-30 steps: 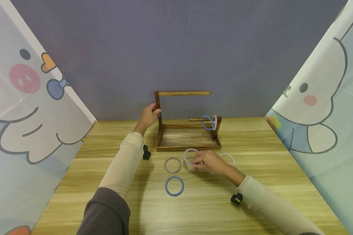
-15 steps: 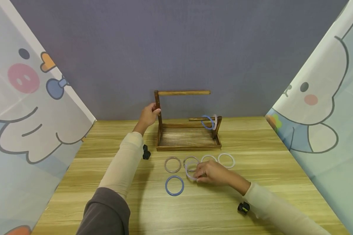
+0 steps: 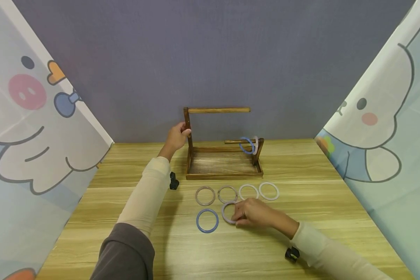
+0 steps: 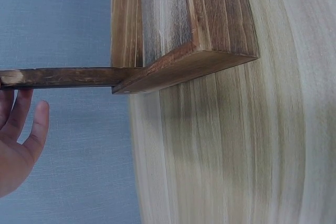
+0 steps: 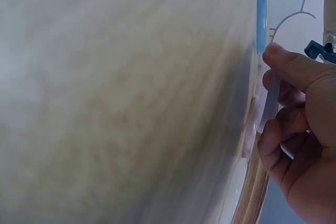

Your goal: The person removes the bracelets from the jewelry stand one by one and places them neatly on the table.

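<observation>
In the head view my right hand (image 3: 253,213) pinches a pale lilac bangle (image 3: 225,216) low over the table, in front of a row of bangles. The right wrist view shows thumb and fingers on the rim of this lilac bangle (image 5: 270,100). My left hand (image 3: 176,136) holds the upright post of a dark wooden bangle rack (image 3: 224,176) at its left end. In the left wrist view, fingertips of the left hand (image 4: 18,140) lie against the post (image 4: 68,77). A blue bangle (image 3: 246,146) and a pale pink bangle (image 3: 256,146) hang on the rack's lower bar.
On the table lie two greyish-brown bangles (image 3: 205,205) (image 3: 227,186), two white bangles (image 3: 248,185) (image 3: 269,183) and a blue bangle (image 3: 207,232). A small black object (image 3: 174,181) is beside the left forearm, another black piece (image 3: 292,254) by the right sleeve. A grey panel (image 3: 213,58) stands behind.
My right hand has brought the lilac bangle toward me and down to the table, from over a greyish-brown bangle to in front of the row. My left hand has stayed on the post.
</observation>
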`<state>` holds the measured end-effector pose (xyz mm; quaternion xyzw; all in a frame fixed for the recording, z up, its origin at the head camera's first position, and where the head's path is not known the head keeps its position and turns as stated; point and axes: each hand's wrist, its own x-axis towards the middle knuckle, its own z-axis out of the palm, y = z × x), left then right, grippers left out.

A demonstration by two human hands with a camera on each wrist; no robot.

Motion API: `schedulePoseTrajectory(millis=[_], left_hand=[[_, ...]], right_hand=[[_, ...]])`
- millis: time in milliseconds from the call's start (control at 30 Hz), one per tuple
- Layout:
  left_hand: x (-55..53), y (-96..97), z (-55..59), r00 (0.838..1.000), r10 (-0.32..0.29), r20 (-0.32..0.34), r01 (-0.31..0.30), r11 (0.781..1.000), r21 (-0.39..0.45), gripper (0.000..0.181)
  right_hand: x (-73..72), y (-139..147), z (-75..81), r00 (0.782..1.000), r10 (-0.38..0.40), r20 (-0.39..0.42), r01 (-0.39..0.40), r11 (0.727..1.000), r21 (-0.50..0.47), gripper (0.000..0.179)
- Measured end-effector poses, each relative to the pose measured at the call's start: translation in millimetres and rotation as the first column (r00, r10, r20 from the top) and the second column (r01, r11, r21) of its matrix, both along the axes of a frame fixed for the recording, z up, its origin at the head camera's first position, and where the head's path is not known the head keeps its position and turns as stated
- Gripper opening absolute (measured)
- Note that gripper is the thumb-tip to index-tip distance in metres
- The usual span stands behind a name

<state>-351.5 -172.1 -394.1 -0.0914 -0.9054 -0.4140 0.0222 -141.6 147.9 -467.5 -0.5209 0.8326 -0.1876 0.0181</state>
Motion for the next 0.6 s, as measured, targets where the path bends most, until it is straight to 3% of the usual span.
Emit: schedulePoseTrajectory(millis=[233, 600], left_hand=[[-0.2, 0.3, -0.6, 1.000, 0.000, 0.009, 0.000, 1.000, 0.002, 0.042], [0.4, 0.1, -0.1, 1.000, -0.002, 0.011, 0.003, 1.000, -0.009, 0.043]], right_hand=[[2.7, -1.2, -5.7, 1.000, 0.015, 0.004, -0.015, 0.999, 0.034, 0.010], [5.8, -3.4, -5.0, 0.997, -0.019, 0.081, 0.014, 0.998, 0.068, 0.009]])
